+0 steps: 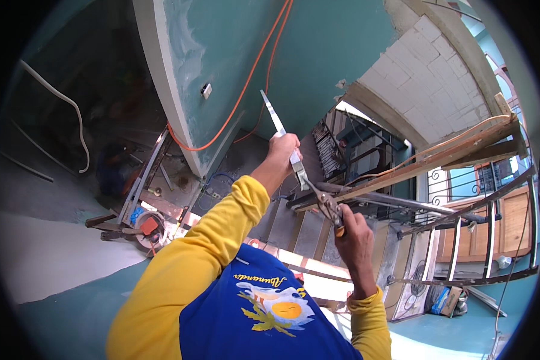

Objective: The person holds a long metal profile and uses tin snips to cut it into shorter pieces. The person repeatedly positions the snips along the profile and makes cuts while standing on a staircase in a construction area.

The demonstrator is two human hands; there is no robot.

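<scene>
My left hand (pixel 285 149), closed, grips a long pale metal strip (pixel 272 113) that points up and forward, away from me. Its near end (pixel 301 179) lies at the jaws of a pair of metal snips (pixel 326 201). My right hand (pixel 353 234) is closed around the snips' handles, low and to the right of my left hand. Both forearms are in yellow sleeves.
Grey stairs (pixel 285 222) descend below me, with railings (pixel 462 227) and a wooden plank (pixel 432 159) on the right. A teal wall (pixel 222 60) carries orange cords (pixel 252 72). A dim room (pixel 90 120) lies left, with a cutting machine (pixel 151 228) near its doorway.
</scene>
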